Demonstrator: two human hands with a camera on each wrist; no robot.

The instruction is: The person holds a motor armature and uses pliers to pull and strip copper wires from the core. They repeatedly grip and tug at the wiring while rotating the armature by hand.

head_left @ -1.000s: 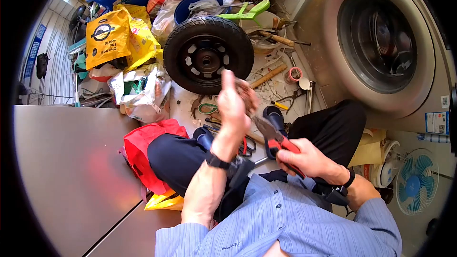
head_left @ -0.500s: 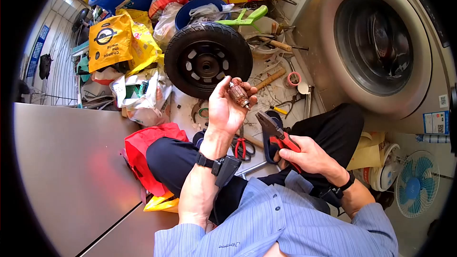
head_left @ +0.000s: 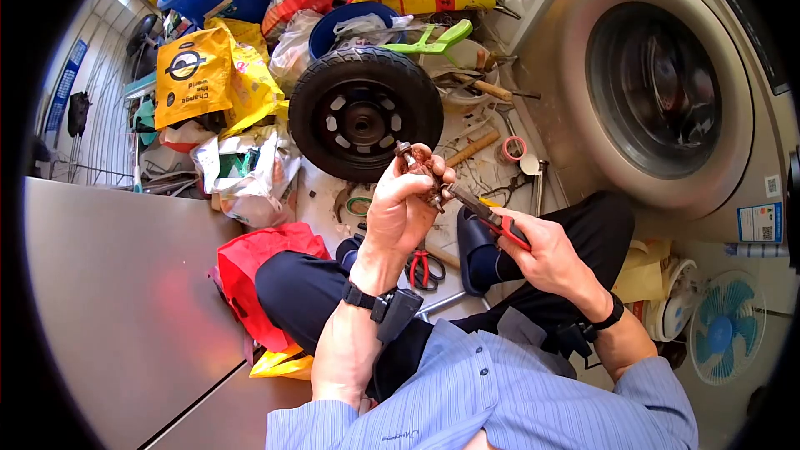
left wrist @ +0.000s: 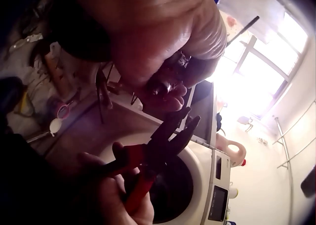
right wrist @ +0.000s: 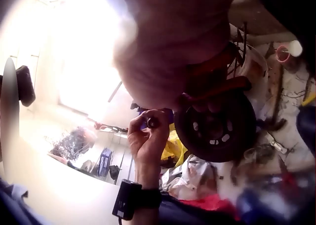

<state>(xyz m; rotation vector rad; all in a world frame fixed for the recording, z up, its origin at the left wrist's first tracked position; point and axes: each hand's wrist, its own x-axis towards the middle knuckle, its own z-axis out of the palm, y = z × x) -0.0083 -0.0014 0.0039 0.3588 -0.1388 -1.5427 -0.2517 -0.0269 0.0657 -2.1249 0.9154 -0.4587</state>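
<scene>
My left hand [head_left: 396, 212] grips a small motor armature [head_left: 414, 165] with copper-coloured windings and a metal shaft, fingers curled round its body. In my right hand [head_left: 550, 260] is a pair of pliers [head_left: 483, 210] with red and black handles. Their tips point at the lower end of the armature, close by the left fingertips. The left wrist view shows the pliers [left wrist: 170, 136] with their jaws spread and the shaft end [left wrist: 160, 88] poking out of the left hand. Much of the armature is hidden by the fingers.
A black tyred wheel [head_left: 364, 121] lies ahead on the littered floor. Around it are a hammer handle [head_left: 473, 147], red-handled scissors [head_left: 425, 271], a tape roll [head_left: 513, 148] and a yellow bag [head_left: 194, 75]. A washing machine [head_left: 658, 92] stands right; a grey panel [head_left: 133, 283] is left.
My left hand turned from its back to an open palm showing the armature, then curled round it. The pliers in my right hand moved up towards the armature's end.
</scene>
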